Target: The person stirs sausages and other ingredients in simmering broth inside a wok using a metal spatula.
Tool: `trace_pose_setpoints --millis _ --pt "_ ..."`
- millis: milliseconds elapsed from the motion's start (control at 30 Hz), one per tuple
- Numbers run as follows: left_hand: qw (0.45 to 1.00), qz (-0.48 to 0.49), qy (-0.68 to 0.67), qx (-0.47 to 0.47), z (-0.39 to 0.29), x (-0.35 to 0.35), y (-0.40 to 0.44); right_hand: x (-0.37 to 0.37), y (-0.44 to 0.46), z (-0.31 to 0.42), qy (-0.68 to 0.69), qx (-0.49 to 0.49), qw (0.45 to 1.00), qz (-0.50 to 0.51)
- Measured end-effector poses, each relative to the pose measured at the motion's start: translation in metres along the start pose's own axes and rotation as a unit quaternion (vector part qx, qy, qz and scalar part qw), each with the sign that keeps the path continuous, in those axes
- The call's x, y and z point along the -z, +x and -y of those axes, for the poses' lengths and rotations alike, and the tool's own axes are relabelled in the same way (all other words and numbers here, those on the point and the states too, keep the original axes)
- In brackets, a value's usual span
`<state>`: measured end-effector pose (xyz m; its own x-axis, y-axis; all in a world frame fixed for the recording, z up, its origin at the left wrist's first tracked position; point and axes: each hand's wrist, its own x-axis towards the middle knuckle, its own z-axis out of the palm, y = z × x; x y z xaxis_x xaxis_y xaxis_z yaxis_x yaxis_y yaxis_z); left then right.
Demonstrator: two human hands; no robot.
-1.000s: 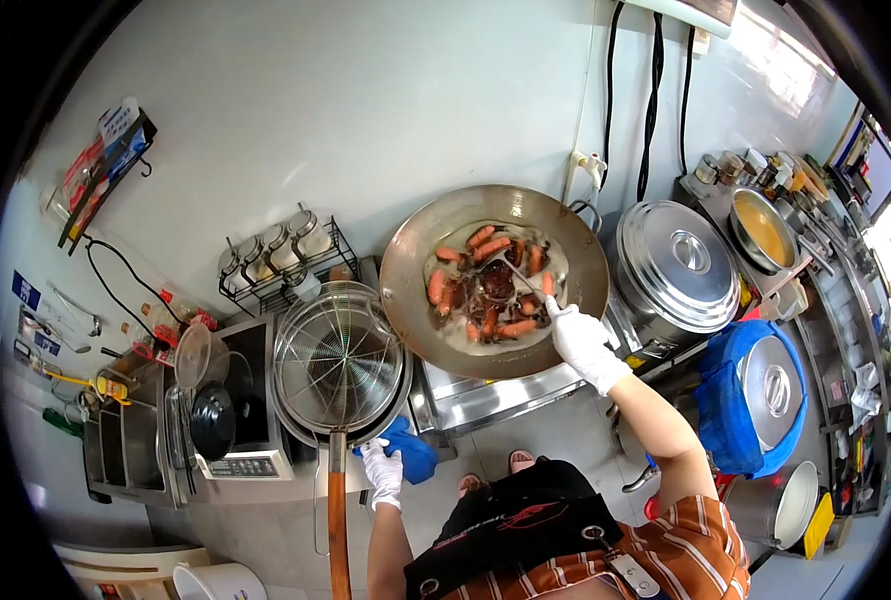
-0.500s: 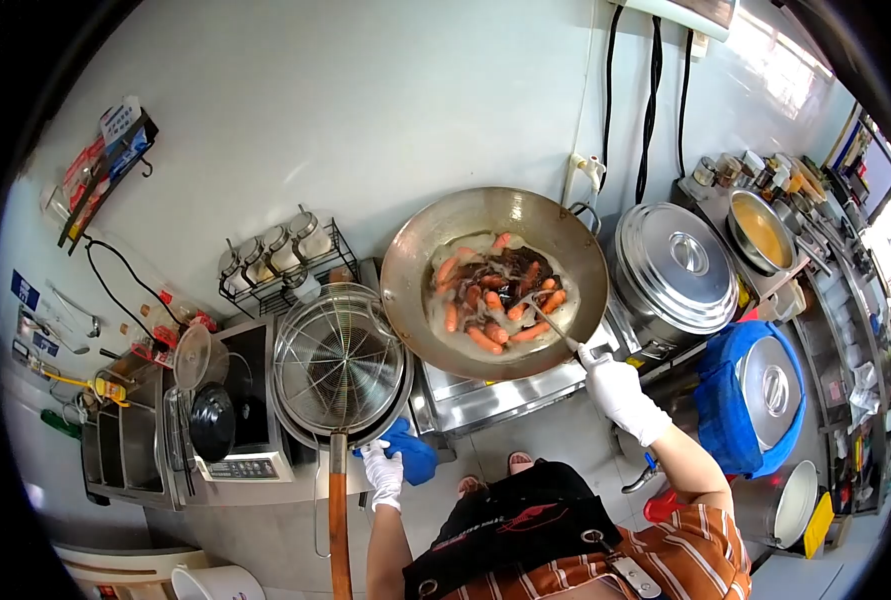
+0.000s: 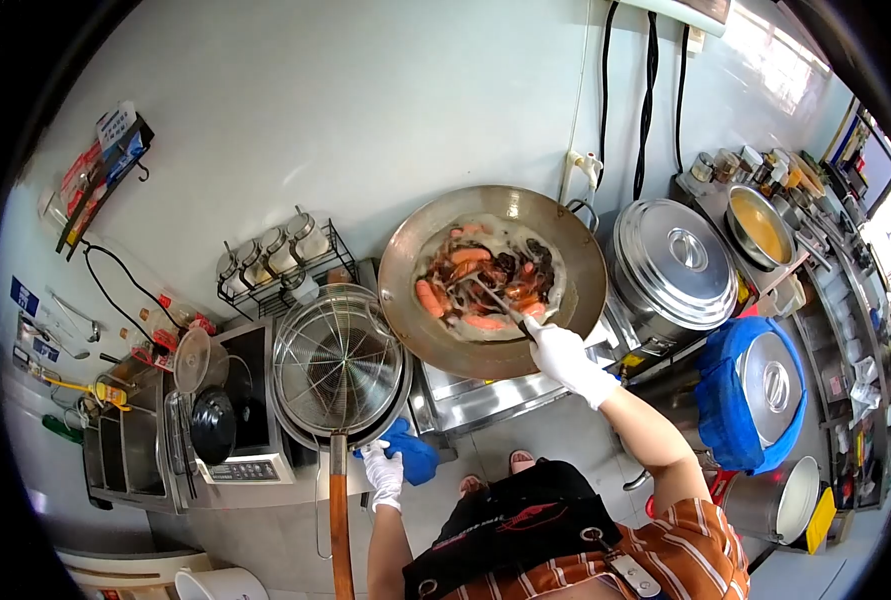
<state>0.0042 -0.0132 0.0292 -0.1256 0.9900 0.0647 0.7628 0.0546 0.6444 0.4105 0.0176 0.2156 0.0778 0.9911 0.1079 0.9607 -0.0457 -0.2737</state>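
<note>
Lying across a metal pot [image 3: 405,388] just beyond the left hand, a round wire strainer [image 3: 337,365] shows fine, criss-crossed mesh, and its smooth wooden handle [image 3: 339,520] runs down to the left of that hand. Gloved in thin white fabric, the left hand [image 3: 381,472] has bent fingers beside a crumpled blue cloth [image 3: 413,455]; whether it grips anything, I cannot tell. Up and right of it, a wide, bowl-shaped metal wok [image 3: 580,260] holds smooth, orange sausages [image 3: 430,298] and dark, ragged pieces [image 3: 537,252] in frothy liquid, up-left of the right hand [image 3: 565,362]. That hand, also gloved, is closed round a slim utensil [image 3: 505,307] reaching into the food. Farther right of it stands a shiny, round lidded pot [image 3: 655,270]. Against half a second ago, the right hand has shifted left, closer to the wok, and the sausages lie rearranged; the left hand keeps its place.
</note>
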Motion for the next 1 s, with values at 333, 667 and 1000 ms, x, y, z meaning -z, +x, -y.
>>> trace_pose_setpoints --millis 333,667,1000 --pt "1.000 0.004 0.006 0.005 -0.005 0.003 -0.002 0.007 -0.003 -0.018 -0.177 0.019 0.981 -0.083" --pt "1.000 -0.011 0.006 -0.012 -0.004 0.001 -0.002 0.031 -0.048 -0.045 -0.063 -0.011 0.998 0.012" --pt "1.000 0.000 0.011 -0.002 -0.007 0.005 -0.001 0.090 -0.076 -0.033 0.051 -0.060 0.995 0.066"
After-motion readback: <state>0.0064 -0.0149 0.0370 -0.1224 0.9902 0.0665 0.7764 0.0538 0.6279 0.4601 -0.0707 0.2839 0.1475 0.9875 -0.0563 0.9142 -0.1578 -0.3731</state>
